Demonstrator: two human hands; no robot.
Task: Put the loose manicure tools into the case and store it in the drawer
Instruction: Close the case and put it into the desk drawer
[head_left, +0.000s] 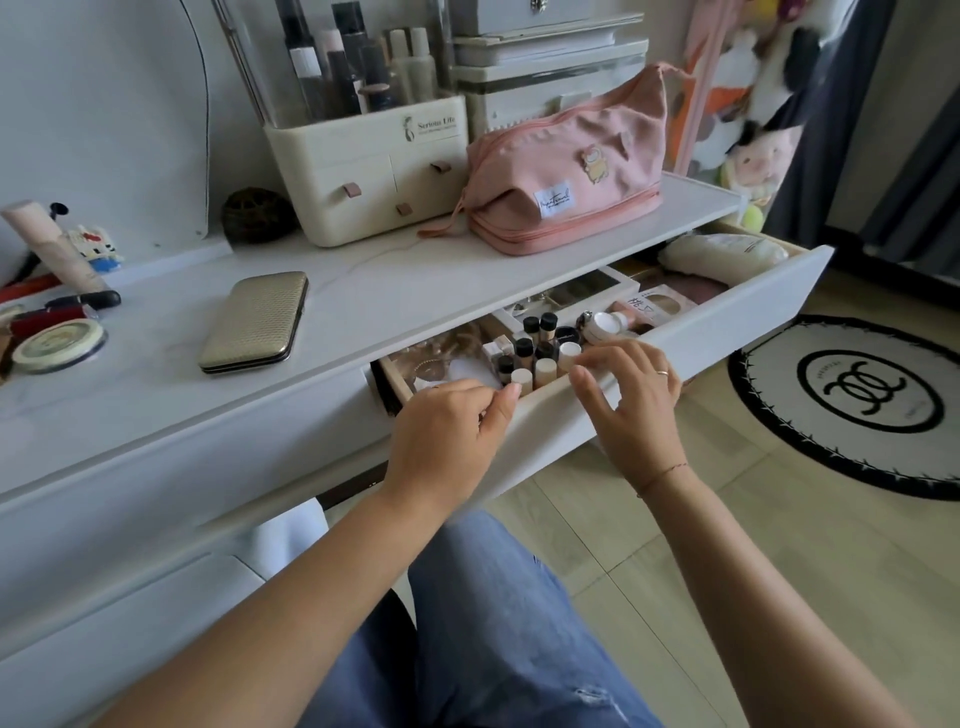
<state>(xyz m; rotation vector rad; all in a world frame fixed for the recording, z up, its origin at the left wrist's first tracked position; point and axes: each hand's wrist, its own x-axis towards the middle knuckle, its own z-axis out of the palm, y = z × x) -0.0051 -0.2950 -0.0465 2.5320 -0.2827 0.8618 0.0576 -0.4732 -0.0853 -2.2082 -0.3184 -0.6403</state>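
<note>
Both hands grasp the top rim of the open drawer's (727, 317) front panel. The left hand (452, 421) has its fingers curled at the rim with the thumb lying along it. The right hand (628, 395), wearing a ring (662, 372), hooks its fingers over the rim just beside the left. I watch from above, through the head camera.

Nearer than the hands, below the forearms, I see legs in blue jeans (493, 623).

Just past the fingertips, inside the drawer, small bottles (540, 353) with black and pale caps stand packed close together. Further along the drawer, to the right of the right hand, I make out round compacts and a pale soft bundle that I cannot identify.

The case (254, 322), gold with a woven texture, lies closed and flat on the white tabletop (363, 291). It is up and to the left of the left hand, well apart from it and outside the drawer.

Beyond the hands, toward the back of the tabletop, a pink pouch (566, 176) sits above the drawer. Just left of it is a cream organiser (374, 171) holding upright tubes and bottles.

Off to the right of the right hand, on the floor, lies a round black-and-white rug (862, 410).
</note>
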